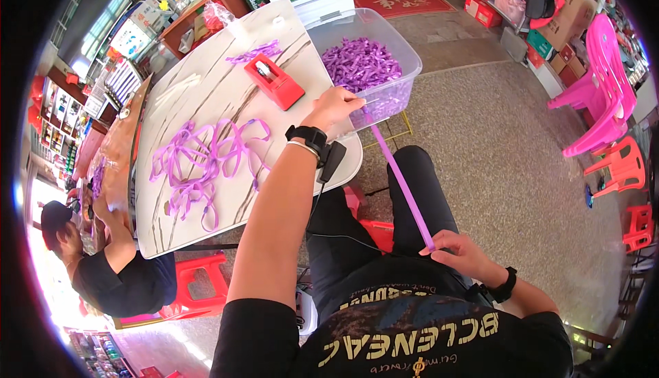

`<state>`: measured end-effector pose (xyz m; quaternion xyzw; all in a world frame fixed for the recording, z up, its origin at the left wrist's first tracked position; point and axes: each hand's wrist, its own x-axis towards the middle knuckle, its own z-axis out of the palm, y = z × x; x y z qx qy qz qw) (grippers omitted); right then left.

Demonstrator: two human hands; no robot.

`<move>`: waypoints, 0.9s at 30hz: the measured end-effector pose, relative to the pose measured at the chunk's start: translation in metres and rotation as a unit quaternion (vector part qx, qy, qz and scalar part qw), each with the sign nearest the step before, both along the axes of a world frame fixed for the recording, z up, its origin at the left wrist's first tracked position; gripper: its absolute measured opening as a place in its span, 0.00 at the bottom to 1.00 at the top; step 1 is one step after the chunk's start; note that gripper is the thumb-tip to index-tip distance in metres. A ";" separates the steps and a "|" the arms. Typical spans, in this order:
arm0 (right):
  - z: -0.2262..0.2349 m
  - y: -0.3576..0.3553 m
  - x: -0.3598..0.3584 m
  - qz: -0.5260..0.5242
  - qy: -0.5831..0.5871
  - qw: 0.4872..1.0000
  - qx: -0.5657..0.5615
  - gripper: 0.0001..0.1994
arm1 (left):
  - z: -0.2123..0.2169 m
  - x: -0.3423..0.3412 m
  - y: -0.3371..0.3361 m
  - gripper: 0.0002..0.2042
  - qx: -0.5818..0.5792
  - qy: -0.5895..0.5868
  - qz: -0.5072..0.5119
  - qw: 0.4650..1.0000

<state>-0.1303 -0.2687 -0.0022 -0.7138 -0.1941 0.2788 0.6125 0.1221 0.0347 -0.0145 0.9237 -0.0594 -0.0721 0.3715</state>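
A flat purple ribbon (403, 180) is stretched taut between my two hands above my lap. Its far end is pinched in the closed fingers of my left hand (336, 108), which is at the table's right edge beside the clear plastic tub (414, 69). My right hand (461, 253) grips the near end between thumb and fingers, close to my body. Many short folded purple ribbon pieces (362, 62) fill the tub. On the marble-patterned table (154, 230), a tangle of purple ribbon loops (209, 162) lies left of my left forearm.
A red tape dispenser (274, 81) and a small purple ribbon bundle (254, 52) lie on the table's far part. At the left, another person (120, 268) sits on a red stool (199, 285). Pink plastic chairs (603, 90) and an orange stool (620, 167) stand to the right.
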 end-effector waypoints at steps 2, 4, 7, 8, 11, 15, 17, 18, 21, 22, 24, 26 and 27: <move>0.004 0.000 0.000 0.003 -0.010 1.000 0.000 0.08 | -0.001 0.001 0.001 0.14 0.004 0.002 0.001 1.000; 0.005 -0.001 0.000 0.011 -0.018 1.000 -0.003 0.08 | -0.003 0.000 -0.001 0.14 0.002 -0.007 0.002 1.000; 0.009 0.000 0.002 0.021 -0.019 1.000 0.011 0.08 | -0.003 0.000 0.000 0.14 0.004 -0.018 0.005 1.000; 0.009 0.000 0.002 0.022 -0.019 1.000 0.012 0.08 | -0.002 -0.001 0.001 0.14 0.008 -0.020 0.006 1.000; 0.006 -0.001 0.003 0.034 0.052 0.998 -0.011 0.08 | 0.000 -0.006 -0.005 0.14 0.043 -0.031 0.021 0.998; 0.004 -0.005 0.006 0.042 0.099 0.994 0.015 0.09 | 0.009 -0.009 -0.008 0.13 0.048 -0.035 0.027 0.998; 0.011 -0.004 0.006 0.049 0.080 0.996 0.001 0.09 | 0.015 -0.011 -0.011 0.14 0.075 -0.016 0.022 0.997; 0.020 -0.002 0.006 0.046 0.061 0.997 0.006 0.10 | 0.018 -0.012 -0.012 0.14 0.074 -0.016 0.021 0.997; 0.043 -0.003 0.011 0.044 0.030 0.998 0.017 0.11 | 0.019 -0.012 -0.013 0.14 0.086 -0.010 0.021 0.996; 0.053 -0.004 0.015 0.049 0.017 0.998 0.025 0.11 | 0.017 -0.010 -0.011 0.13 0.090 -0.005 0.015 0.996; 0.079 -0.007 0.035 0.077 -0.017 0.996 0.031 0.13 | 0.015 -0.009 -0.006 0.13 0.094 0.001 0.013 0.995; 0.102 -0.008 0.061 0.100 -0.114 0.987 0.052 0.17 | 0.016 -0.012 -0.009 0.12 0.086 -0.047 -0.004 0.995; 0.113 -0.005 0.077 0.105 -0.175 0.977 0.069 0.18 | 0.017 -0.012 -0.010 0.12 0.085 -0.047 -0.007 0.995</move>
